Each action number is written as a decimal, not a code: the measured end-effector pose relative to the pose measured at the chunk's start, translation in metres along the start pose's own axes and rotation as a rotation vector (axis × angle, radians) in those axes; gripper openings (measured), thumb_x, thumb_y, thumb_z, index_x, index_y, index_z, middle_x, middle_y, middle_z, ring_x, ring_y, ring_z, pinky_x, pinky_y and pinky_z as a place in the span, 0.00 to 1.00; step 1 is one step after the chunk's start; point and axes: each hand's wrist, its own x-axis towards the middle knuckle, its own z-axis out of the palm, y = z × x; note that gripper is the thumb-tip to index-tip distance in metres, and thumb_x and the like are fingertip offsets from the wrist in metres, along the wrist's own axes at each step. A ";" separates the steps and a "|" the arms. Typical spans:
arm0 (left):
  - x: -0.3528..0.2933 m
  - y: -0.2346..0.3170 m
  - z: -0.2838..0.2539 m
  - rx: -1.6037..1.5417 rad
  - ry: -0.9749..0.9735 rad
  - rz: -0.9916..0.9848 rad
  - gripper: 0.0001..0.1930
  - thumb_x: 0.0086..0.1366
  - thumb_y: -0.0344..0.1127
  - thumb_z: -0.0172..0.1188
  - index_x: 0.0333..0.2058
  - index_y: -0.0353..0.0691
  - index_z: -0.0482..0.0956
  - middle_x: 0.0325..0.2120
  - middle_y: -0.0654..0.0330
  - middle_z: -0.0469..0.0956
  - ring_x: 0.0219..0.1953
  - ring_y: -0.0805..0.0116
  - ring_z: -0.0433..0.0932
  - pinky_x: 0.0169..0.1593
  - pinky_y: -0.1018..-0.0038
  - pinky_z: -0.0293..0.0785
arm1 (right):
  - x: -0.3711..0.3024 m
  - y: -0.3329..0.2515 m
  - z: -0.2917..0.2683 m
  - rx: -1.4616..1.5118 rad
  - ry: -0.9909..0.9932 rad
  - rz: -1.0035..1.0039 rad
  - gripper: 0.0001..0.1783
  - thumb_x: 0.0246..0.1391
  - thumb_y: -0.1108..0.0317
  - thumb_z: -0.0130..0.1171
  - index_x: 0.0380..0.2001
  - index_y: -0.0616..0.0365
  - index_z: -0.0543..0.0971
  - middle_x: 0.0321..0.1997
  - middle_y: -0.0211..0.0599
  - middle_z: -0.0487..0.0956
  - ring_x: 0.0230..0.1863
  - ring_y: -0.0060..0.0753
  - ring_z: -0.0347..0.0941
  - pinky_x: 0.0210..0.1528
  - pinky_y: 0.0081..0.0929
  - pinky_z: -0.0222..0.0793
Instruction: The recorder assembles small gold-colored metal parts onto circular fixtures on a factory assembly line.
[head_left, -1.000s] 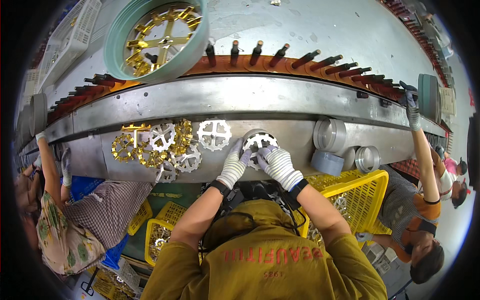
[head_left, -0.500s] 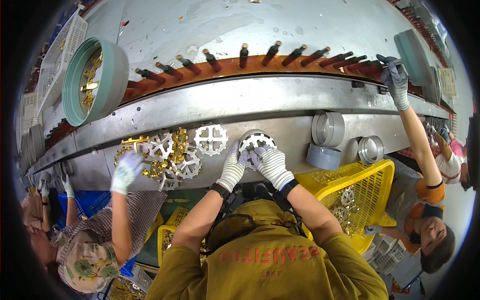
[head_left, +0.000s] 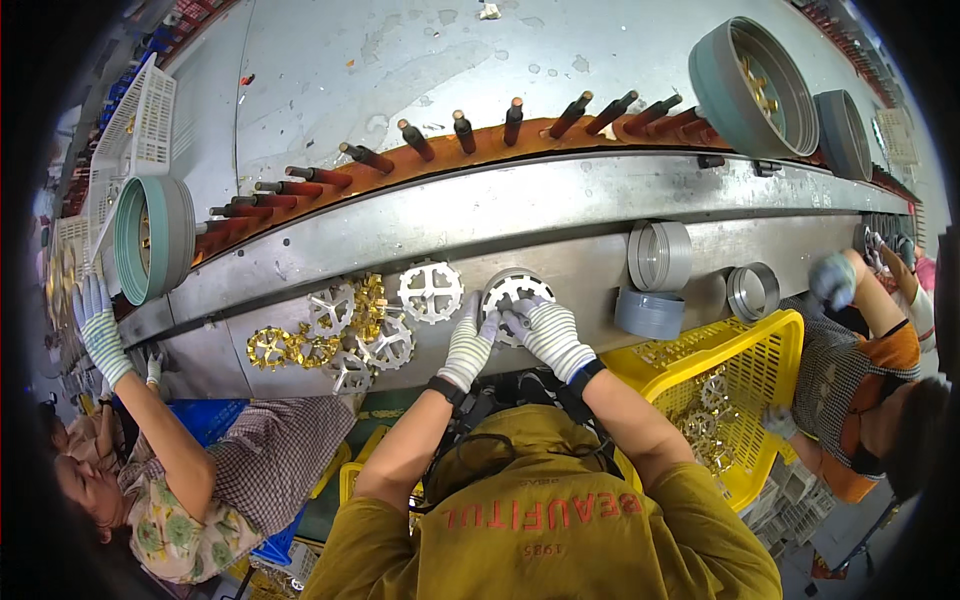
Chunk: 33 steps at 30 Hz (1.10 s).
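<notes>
In front of me on the metal bench, a silver toothed wheel (head_left: pixel 517 287) lies in a short grey ring (head_left: pixel 497 280). My left hand (head_left: pixel 468 348) has its fingers bent against the wheel's near left edge. My right hand (head_left: pixel 549 336) grips the near right edge, fingertips close to the left ones. Both wear striped knit gloves. Just left lies another silver toothed wheel (head_left: pixel 431 293), flat on the bench. Beyond it is a loose heap of silver wheels (head_left: pixel 388 343) and gold toothed wheels (head_left: pixel 268 347). What my fingertips cover is hidden.
Grey rings (head_left: pixel 650 313) stand to the right, above a yellow basket (head_left: pixel 788 345) of metal parts. Past the metal rail (head_left: pixel 470 195) runs a row of upright spindles (head_left: pixel 513 125) with large green-grey rings (head_left: pixel 708 85). Co-workers' gloved hands (head_left: pixel 98 318) reach in at both sides.
The spindles and large rings have shifted left along the line. The left co-worker's hand has left the gold wheels for a large ring; the right co-worker's hand has dropped. My hands stay at the wheel.
</notes>
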 end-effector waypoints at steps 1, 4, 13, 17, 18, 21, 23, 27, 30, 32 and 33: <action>-0.003 0.008 -0.004 -0.032 -0.045 -0.071 0.34 0.66 0.45 0.53 0.64 0.35 0.54 0.53 0.39 0.70 0.53 0.54 0.73 0.55 0.67 0.68 | -0.001 0.003 -0.003 0.028 -0.060 0.069 0.14 0.53 0.54 0.56 0.35 0.52 0.80 0.32 0.45 0.80 0.34 0.48 0.77 0.38 0.41 0.73; 0.002 -0.002 -0.007 -0.114 -0.096 -0.144 0.36 0.64 0.45 0.57 0.64 0.35 0.53 0.56 0.39 0.66 0.54 0.52 0.72 0.57 0.67 0.67 | -0.003 0.006 -0.005 -0.067 -0.066 0.074 0.15 0.53 0.54 0.54 0.35 0.52 0.80 0.33 0.47 0.80 0.35 0.49 0.77 0.39 0.42 0.73; -0.006 0.016 -0.039 -0.297 -0.286 -0.091 0.35 0.65 0.44 0.58 0.65 0.40 0.53 0.61 0.55 0.62 0.55 0.65 0.68 0.47 0.71 0.75 | -0.015 -0.027 -0.067 -0.019 -0.137 0.255 0.14 0.50 0.55 0.55 0.35 0.48 0.83 0.32 0.50 0.80 0.35 0.53 0.76 0.41 0.43 0.73; -0.033 0.042 -0.105 -0.133 -0.245 -0.031 0.26 0.69 0.42 0.52 0.61 0.38 0.60 0.57 0.55 0.67 0.52 0.67 0.70 0.42 0.74 0.77 | -0.048 -0.067 -0.167 0.697 -0.092 0.477 0.19 0.52 0.57 0.56 0.40 0.61 0.81 0.34 0.39 0.82 0.34 0.33 0.79 0.37 0.28 0.74; -0.037 0.040 -0.118 -0.170 -0.228 -0.056 0.25 0.69 0.42 0.52 0.61 0.38 0.62 0.55 0.55 0.69 0.52 0.68 0.71 0.40 0.76 0.78 | -0.055 -0.077 -0.192 0.726 0.001 0.338 0.20 0.53 0.57 0.57 0.40 0.64 0.80 0.33 0.37 0.82 0.34 0.29 0.78 0.37 0.23 0.74; -0.056 0.051 -0.145 -0.185 -0.183 -0.027 0.25 0.68 0.42 0.53 0.60 0.40 0.64 0.50 0.58 0.73 0.39 0.73 0.75 0.31 0.81 0.76 | -0.062 -0.095 -0.240 1.385 0.104 0.129 0.24 0.53 0.59 0.57 0.51 0.61 0.74 0.42 0.39 0.80 0.41 0.30 0.77 0.44 0.27 0.74; -0.065 0.047 -0.164 -0.212 -0.142 -0.097 0.24 0.68 0.42 0.53 0.60 0.42 0.64 0.45 0.62 0.76 0.21 0.81 0.74 0.21 0.84 0.70 | -0.049 -0.116 -0.242 1.524 0.206 -0.087 0.25 0.54 0.61 0.57 0.54 0.60 0.71 0.46 0.39 0.79 0.43 0.30 0.77 0.46 0.29 0.74; -0.090 0.023 -0.194 -0.442 -0.028 0.025 0.24 0.68 0.41 0.53 0.59 0.37 0.63 0.40 0.60 0.79 0.28 0.77 0.77 0.27 0.83 0.74 | 0.008 -0.207 -0.240 0.853 0.086 -0.136 0.20 0.58 0.52 0.56 0.43 0.58 0.74 0.27 0.34 0.78 0.20 0.23 0.69 0.24 0.17 0.66; -0.113 0.016 -0.223 -0.411 0.041 -0.055 0.26 0.68 0.41 0.53 0.59 0.35 0.62 0.40 0.60 0.79 0.29 0.76 0.78 0.29 0.83 0.75 | 0.060 -0.264 -0.214 0.957 -0.124 -0.232 0.26 0.56 0.43 0.56 0.39 0.57 0.75 0.24 0.33 0.77 0.15 0.18 0.62 0.18 0.15 0.58; -0.125 -0.002 -0.239 -0.440 0.071 -0.017 0.27 0.68 0.43 0.52 0.60 0.33 0.61 0.41 0.58 0.79 0.29 0.74 0.78 0.30 0.82 0.75 | 0.103 -0.267 -0.183 1.315 -0.354 -0.259 0.29 0.55 0.43 0.58 0.45 0.59 0.73 0.31 0.36 0.79 0.16 0.19 0.63 0.20 0.12 0.58; -0.128 -0.020 -0.246 -0.480 0.105 0.017 0.27 0.68 0.44 0.52 0.59 0.32 0.61 0.42 0.57 0.78 0.29 0.74 0.79 0.30 0.82 0.75 | 0.120 -0.283 -0.166 1.574 -0.353 -0.387 0.27 0.55 0.44 0.58 0.42 0.58 0.74 0.30 0.36 0.79 0.18 0.19 0.65 0.22 0.13 0.60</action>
